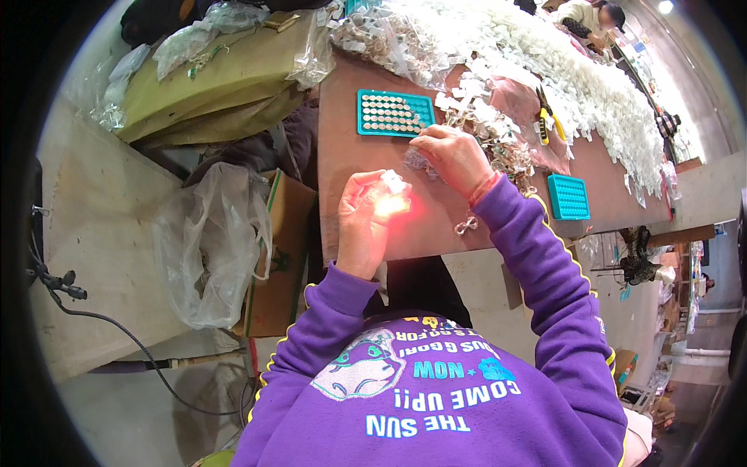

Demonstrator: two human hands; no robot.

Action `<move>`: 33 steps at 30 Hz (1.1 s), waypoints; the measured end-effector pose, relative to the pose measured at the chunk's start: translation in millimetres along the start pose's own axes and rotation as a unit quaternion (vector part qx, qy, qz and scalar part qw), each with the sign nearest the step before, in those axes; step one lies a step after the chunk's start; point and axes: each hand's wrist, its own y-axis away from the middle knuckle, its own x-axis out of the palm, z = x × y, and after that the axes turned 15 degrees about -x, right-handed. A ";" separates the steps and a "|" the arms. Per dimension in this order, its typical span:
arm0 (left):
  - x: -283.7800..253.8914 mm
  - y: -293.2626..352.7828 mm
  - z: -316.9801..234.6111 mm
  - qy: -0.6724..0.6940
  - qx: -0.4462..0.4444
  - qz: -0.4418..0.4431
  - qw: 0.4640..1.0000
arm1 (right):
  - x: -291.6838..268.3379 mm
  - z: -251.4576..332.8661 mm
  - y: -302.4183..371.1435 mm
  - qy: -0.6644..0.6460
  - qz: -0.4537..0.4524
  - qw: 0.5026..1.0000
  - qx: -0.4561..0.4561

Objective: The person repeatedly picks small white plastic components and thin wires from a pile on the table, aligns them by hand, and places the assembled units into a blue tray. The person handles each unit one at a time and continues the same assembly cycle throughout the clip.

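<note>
Near the front left of the table, my left hand (362,222) is closed around a small lit light (395,194). It glows white and red, and the glare blurs its shape. My right hand (457,159) hovers at the near right corner of a teal tray (360,115). Its thumb and fingertips are pinched together; whatever lies between them is too small to make out. Rows of round silver discs (385,109), like button cells, fill most of the tray. Below my right hand lies a small tangle of thin clear wire (416,161).
A second teal tray (569,197) with bare pockets lies at the right. Yellow-handled cutters (550,121) rest on pink plastic. Small white tagged pieces (599,101) heap across the back. A plastic bag (210,249) hangs by a cardboard box at left. Another person (587,19) sits far right.
</note>
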 end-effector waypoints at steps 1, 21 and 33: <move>-1.9 0.4 -0.3 0.004 -0.005 0.003 1.000 | 2.9 -3.8 -3.6 0.024 0.034 0.999 -0.023; -0.4 -0.5 -2.2 0.017 -0.030 0.004 0.999 | 13.0 -22.9 -16.0 0.063 0.125 0.978 -0.156; -0.1 -1.7 -2.0 -0.018 -0.043 0.021 0.999 | -38.3 26.1 -2.2 -0.346 -0.075 0.923 0.149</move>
